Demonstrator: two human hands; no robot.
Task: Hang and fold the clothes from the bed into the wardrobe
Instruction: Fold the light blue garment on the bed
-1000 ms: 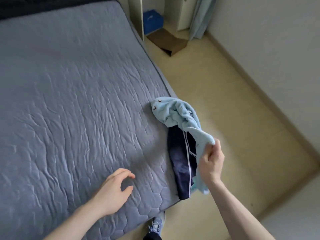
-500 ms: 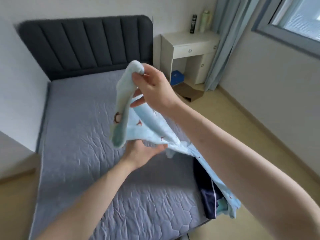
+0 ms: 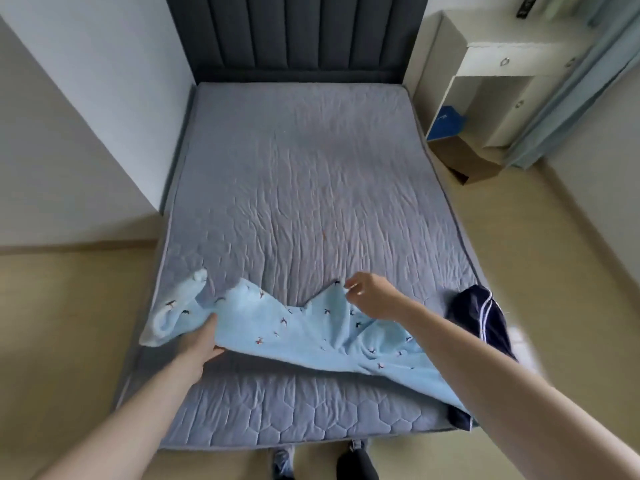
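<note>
- A light blue garment, printed with small dark and red figures, is spread across the near part of the bed; its long axis runs crosswise, from the bed's left edge towards the near right corner.
- One narrow end of the garment is pointed to the left and lies at the left edge of the mattress; the other end is trailed to the near right corner, where it hangs over the edge.
- The garment's near edge is lifted off the mattress; a shadow is cast beneath it on the quilted cover.
- The left hand is placed at the garment's left part, its fingers tucked under the cloth with the thumb below; whether the cloth is actually gripped cannot be told.
- The right hand is held at a raised peak on the garment's far edge; the fingers are curled and slightly apart, with the cloth at the fingertips; whether it is pinched cannot be told.
- A dark navy garment with white stripes is lying at the bed's right edge, just beside the blue one; it is partly hidden by the right forearm.
- A dark padded headboard is seen at the far end; a white nightstand is stood to the right of it.
</note>
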